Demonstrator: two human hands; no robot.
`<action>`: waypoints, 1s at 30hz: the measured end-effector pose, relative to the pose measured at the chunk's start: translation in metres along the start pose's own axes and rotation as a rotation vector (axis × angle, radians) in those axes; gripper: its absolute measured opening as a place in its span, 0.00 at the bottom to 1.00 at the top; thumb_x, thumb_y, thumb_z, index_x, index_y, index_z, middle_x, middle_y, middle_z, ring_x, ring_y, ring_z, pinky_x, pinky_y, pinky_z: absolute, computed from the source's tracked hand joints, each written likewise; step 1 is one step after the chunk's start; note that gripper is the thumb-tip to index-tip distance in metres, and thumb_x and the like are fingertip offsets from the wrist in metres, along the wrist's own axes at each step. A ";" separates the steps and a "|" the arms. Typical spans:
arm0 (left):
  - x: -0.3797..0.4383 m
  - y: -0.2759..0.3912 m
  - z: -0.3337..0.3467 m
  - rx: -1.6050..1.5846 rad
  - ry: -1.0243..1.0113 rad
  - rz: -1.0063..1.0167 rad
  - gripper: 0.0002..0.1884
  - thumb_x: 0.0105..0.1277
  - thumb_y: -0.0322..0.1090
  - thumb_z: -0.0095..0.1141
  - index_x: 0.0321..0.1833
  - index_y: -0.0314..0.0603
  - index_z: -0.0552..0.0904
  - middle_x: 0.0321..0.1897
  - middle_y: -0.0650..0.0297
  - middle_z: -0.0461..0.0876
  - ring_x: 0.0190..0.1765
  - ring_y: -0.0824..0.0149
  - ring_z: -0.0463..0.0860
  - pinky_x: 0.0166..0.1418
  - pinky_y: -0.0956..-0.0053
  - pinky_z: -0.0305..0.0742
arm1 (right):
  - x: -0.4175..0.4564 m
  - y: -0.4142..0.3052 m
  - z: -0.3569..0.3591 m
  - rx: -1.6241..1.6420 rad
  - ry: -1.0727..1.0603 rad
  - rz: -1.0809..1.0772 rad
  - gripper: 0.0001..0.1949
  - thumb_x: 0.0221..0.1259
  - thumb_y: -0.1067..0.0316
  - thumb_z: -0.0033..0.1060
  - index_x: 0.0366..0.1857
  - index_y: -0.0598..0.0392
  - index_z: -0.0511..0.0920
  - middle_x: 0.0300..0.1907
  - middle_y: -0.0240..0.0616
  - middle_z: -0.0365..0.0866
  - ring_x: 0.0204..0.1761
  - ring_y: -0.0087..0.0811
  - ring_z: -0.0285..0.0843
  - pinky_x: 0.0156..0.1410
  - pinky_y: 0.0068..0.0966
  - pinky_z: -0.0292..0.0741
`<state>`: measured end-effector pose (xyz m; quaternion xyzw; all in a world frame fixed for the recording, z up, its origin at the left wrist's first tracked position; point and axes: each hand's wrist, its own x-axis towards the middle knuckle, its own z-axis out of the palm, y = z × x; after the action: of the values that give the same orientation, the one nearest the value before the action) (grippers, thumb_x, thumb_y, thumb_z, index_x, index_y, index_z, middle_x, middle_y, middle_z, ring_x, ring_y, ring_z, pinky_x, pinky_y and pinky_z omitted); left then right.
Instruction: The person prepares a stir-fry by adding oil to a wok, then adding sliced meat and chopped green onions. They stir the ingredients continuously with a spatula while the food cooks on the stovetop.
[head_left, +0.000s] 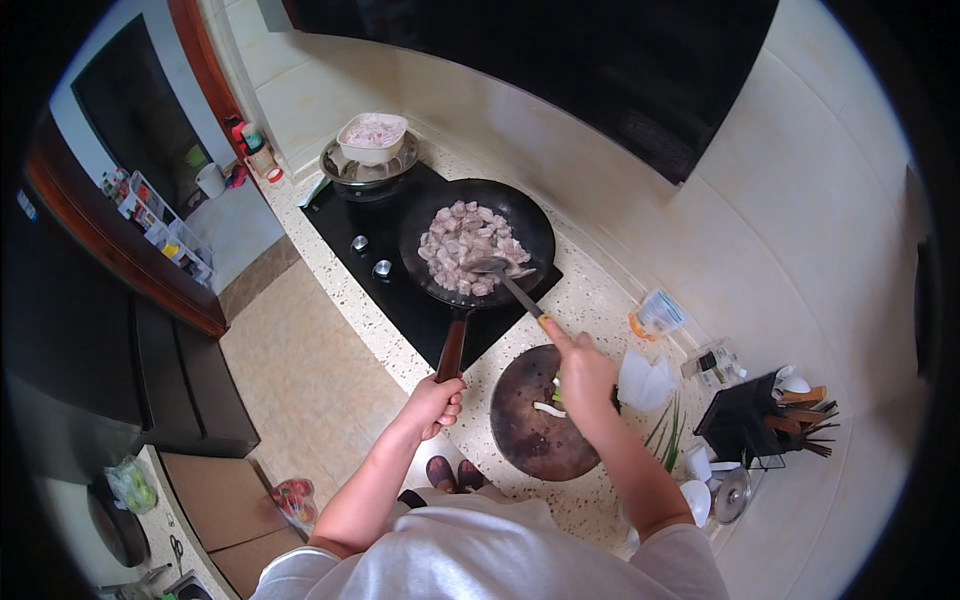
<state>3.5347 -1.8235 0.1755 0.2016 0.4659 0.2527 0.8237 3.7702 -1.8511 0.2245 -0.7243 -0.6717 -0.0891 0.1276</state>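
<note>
A black wok (529, 217) stands on the black glass cooktop (337, 225), tilted a little in this view. Chunks of pale, browned meat (461, 236) lie heaped in it. My left hand (435, 405) is closed around the wok's wooden handle (451, 349). My right hand (587, 371) grips a metal spatula (521, 294), index finger stretched along its handle, and the blade rests among the meat at the near side. Under my right forearm lies a round wooden chopping board (525, 420) with pieces of white and green scallion (550, 409), partly hidden by the hand.
Behind the wok, a white bowl of sliced food (373, 135) sits on a steel pot. At right are a plastic tub (657, 315), white paper (646, 381), scallion greens (667, 435), a black utensil holder (742, 412) and a lid (733, 496). A range hood (525, 60) hangs above.
</note>
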 end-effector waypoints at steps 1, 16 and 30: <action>0.000 0.000 0.000 0.003 0.003 0.001 0.08 0.65 0.29 0.51 0.44 0.46 0.69 0.18 0.73 0.64 0.14 0.81 0.56 0.14 0.84 0.47 | 0.001 -0.005 0.006 0.010 0.041 0.008 0.28 0.54 0.76 0.51 0.58 0.31 0.77 0.24 0.37 0.69 0.19 0.39 0.74 0.24 0.35 0.70; 0.001 -0.001 -0.001 -0.005 -0.004 0.009 0.05 0.65 0.29 0.49 0.41 0.45 0.68 0.18 0.71 0.65 0.14 0.80 0.57 0.14 0.83 0.47 | -0.039 -0.032 0.017 0.341 -0.335 0.249 0.33 0.57 0.68 0.59 0.70 0.41 0.60 0.37 0.49 0.74 0.34 0.49 0.79 0.40 0.42 0.77; 0.001 0.000 -0.001 -0.024 0.000 -0.001 0.05 0.65 0.28 0.50 0.40 0.44 0.68 0.18 0.71 0.66 0.14 0.80 0.57 0.14 0.83 0.46 | -0.049 -0.033 0.045 0.526 -0.248 0.234 0.31 0.65 0.61 0.51 0.72 0.43 0.54 0.38 0.53 0.77 0.39 0.53 0.79 0.44 0.45 0.76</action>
<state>3.5344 -1.8233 0.1746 0.1913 0.4628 0.2577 0.8263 3.7319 -1.8819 0.1695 -0.7441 -0.5944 0.1921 0.2370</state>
